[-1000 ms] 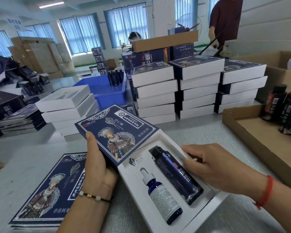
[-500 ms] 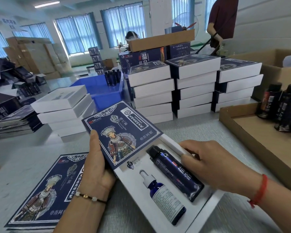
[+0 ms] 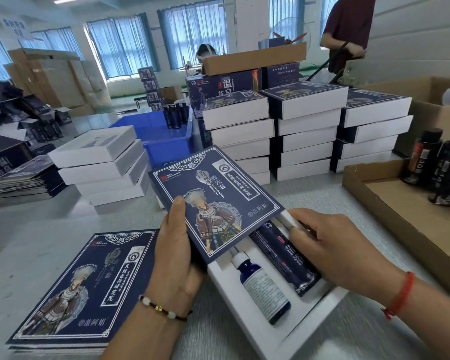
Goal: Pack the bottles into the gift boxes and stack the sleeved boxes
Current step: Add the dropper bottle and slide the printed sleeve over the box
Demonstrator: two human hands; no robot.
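Observation:
A white gift box tray (image 3: 294,331) lies in front of me with a blue dropper bottle (image 3: 263,284) and a dark blue tube bottle (image 3: 283,258) lying in its slots. A navy printed sleeve (image 3: 216,198) covers the tray's far half. My left hand (image 3: 176,250) grips the sleeve's left edge. My right hand (image 3: 330,245) holds the tray's right wall, fingers over the tube bottle's side. Flat navy sleeves (image 3: 73,289) lie stacked at my left. Three stacks of sleeved boxes (image 3: 307,136) stand behind.
A stack of white unsleeved boxes (image 3: 99,162) sits at left beside a blue bin (image 3: 164,141) with dark bottles. A cardboard tray (image 3: 390,203) with dark bottles (image 3: 424,159) is at right. A person in a maroon shirt (image 3: 348,24) stands behind the stacks.
The navy sleeve has slid toward me over the tray, covering the tops of both bottles. My right hand has shifted along the tray's right wall.

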